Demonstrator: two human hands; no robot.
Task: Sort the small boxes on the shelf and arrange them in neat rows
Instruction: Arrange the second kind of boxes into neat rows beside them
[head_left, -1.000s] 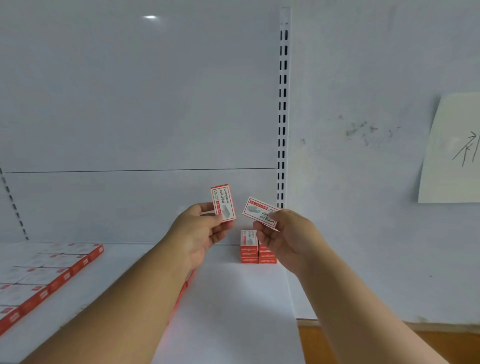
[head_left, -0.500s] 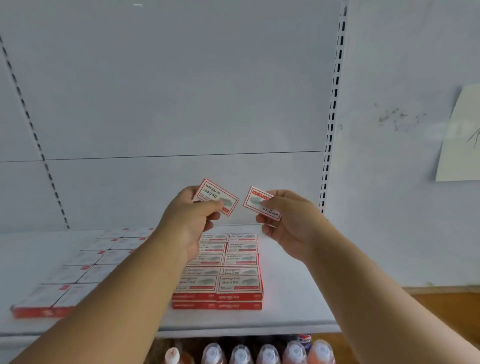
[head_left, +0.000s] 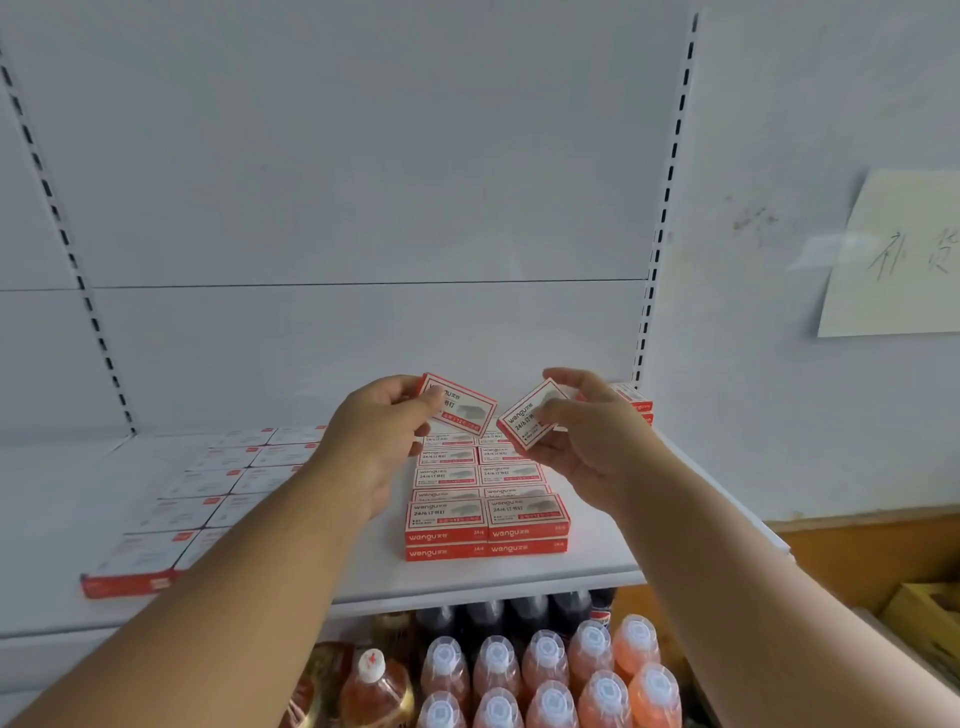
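Both boxes have tilted since a moment ago — the left hand (head_left: 379, 436) pinches one small box (head_left: 457, 404), the right hand (head_left: 587, 441) pinches another (head_left: 530, 422), above the stacked rows (head_left: 485, 499) on the shelf (head_left: 597, 566). Light, stiff card — probably best gripped by the edges.

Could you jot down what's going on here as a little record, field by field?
Left hand: holds one small red-and-white box
Right hand: holds another small box
Shelf: white, boxes in two-column stacked rows beneath the hands
Left group: paler boxes in rows
Below the shelf: bottles with orange drink
Wall: paper note
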